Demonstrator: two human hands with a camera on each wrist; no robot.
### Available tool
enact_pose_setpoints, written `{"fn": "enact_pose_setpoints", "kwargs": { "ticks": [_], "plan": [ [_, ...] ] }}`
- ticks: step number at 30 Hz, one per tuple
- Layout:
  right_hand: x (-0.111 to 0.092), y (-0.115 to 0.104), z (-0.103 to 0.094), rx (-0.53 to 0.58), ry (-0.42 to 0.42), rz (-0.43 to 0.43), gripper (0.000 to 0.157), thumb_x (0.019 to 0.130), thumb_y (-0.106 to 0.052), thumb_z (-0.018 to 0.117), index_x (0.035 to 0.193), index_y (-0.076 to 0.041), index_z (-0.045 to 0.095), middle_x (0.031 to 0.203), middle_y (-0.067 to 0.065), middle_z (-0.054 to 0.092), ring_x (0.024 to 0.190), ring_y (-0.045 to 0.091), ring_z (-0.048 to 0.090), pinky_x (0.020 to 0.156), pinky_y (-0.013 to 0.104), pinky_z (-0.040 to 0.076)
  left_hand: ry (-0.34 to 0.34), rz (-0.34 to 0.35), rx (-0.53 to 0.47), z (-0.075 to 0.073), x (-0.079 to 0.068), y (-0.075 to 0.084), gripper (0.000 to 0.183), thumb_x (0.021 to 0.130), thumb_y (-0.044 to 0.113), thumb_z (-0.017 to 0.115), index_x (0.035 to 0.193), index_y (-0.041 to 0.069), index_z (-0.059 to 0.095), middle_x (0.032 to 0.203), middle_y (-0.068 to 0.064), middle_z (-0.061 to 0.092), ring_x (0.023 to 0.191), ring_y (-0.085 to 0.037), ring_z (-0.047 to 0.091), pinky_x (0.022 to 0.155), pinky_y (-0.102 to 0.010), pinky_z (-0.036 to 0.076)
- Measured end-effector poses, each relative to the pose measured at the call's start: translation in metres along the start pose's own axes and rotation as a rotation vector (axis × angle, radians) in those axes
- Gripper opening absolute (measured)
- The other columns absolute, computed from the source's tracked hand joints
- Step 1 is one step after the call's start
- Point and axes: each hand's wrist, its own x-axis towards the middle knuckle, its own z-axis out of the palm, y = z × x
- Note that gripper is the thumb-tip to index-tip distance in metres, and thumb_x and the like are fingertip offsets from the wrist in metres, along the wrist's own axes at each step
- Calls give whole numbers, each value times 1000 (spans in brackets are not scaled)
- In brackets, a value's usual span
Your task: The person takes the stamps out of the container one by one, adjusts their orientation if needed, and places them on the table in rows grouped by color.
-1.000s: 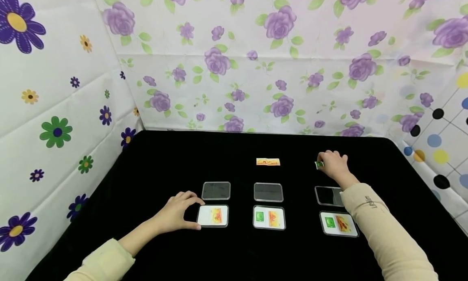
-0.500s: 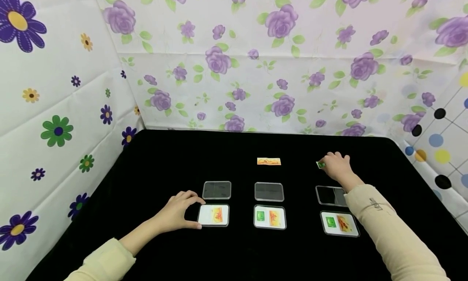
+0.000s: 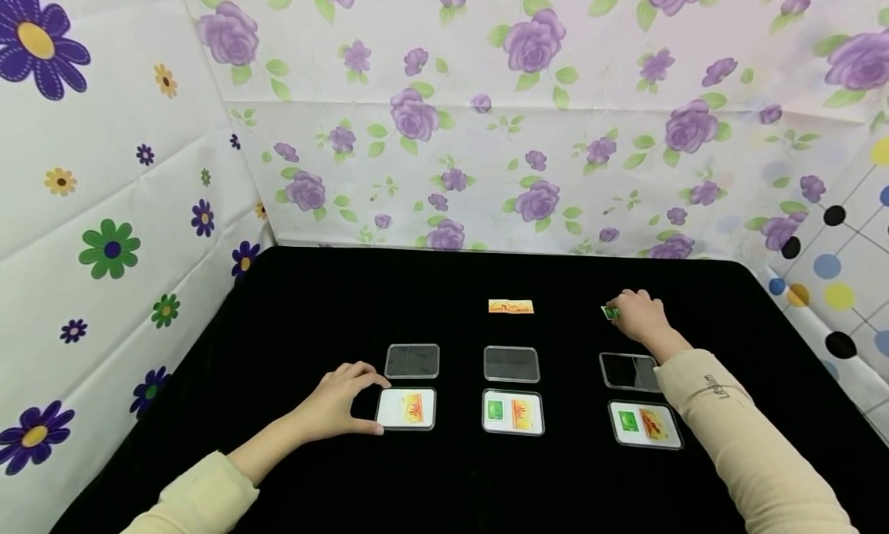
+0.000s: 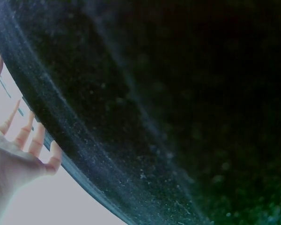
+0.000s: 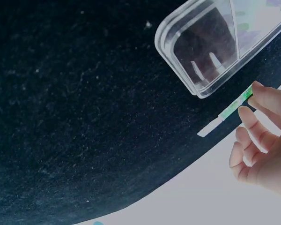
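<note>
My left hand (image 3: 340,403) has thumb and index finger at the left corners of a clear plastic case (image 3: 387,417). Inside that case, a white insert bears one orange stamp (image 3: 412,408) on its right side. Above the far right of the table, my right hand (image 3: 640,316) pinches a small green stamp (image 3: 610,312) between thumb and fingers. The right wrist view shows the green stamp (image 5: 234,107) nearly edge-on, with a white strip (image 5: 209,127) beyond it. In the left wrist view my left hand (image 4: 18,157) appears with its fingers spread; the case is not visible there.
Two more cases with green and orange stamps, a middle case (image 3: 495,427) and a right case (image 3: 633,440), lie in the front row. Behind are three clear covers, left (image 3: 413,361), middle (image 3: 512,364) and right (image 3: 618,372). An orange paper strip (image 3: 511,306) lies farther back.
The right hand has shifted very slightly right, and the green stamp shows a little more between its fingers. The left hand stays at the left case.
</note>
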Motion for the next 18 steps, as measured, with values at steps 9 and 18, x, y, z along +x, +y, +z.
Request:
{"fn": "enact_pose_setpoints", "kwargs": {
  "ticks": [9,18],
  "plan": [
    [0,-1,-3,-32,-12,12,33,84,-7,65,115,5,62,113,30,56,97,47,50,75,58,41,2,2,-3,0,0,-1,62,63,45,83,117,21,61,120,-5,56,112,-29,50,92,-59,38],
    [2,-1,1,-12,9,-49,32,85,-7,65,114,5,62,110,29,58,94,46,52,72,56,44,4,4,-14,1,0,-1,63,63,45,83,116,21,61,119,-5,56,111,-30,50,92,-59,38]
  ]
}}
